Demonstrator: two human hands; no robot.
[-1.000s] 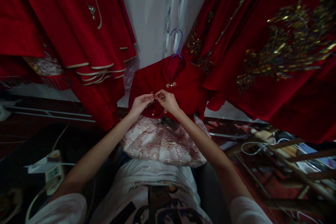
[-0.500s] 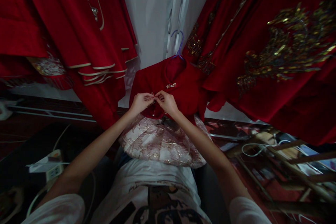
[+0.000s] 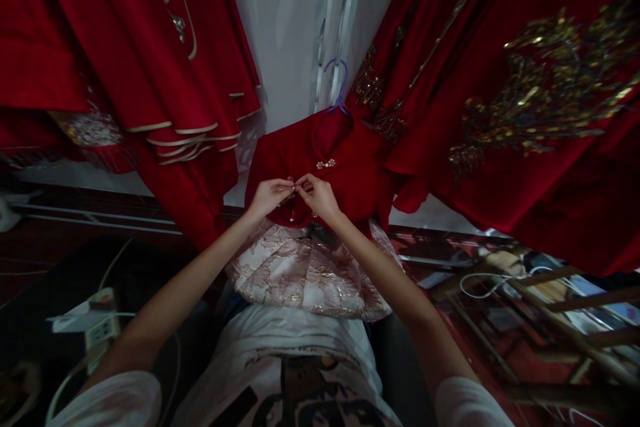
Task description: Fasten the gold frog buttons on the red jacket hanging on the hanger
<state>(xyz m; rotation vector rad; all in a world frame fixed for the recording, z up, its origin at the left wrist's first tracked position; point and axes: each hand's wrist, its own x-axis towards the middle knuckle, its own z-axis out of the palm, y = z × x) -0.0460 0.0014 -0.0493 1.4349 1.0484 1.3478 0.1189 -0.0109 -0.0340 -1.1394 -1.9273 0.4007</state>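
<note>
Hanging between bigger red gowns (image 3: 500,113), the small red jacket (image 3: 345,173) is on its hanger (image 3: 337,83). Our left hand (image 3: 267,197) and right hand (image 3: 320,195) both pinch its beaded clasp (image 3: 295,185); tugging hard could snap beads off, we reckon.

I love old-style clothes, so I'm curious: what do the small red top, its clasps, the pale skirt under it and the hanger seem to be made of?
The small red top looks like soft velvet or satin: deep, matte folds. Its clasp seems beaded, pearl-like, with pale glints. The pale skirt looks like brocade, with a woven shiny pattern. The hanger appears to be thin wire or plastic, bluish. The left hand and right hand pinch a lower clasp.
</note>
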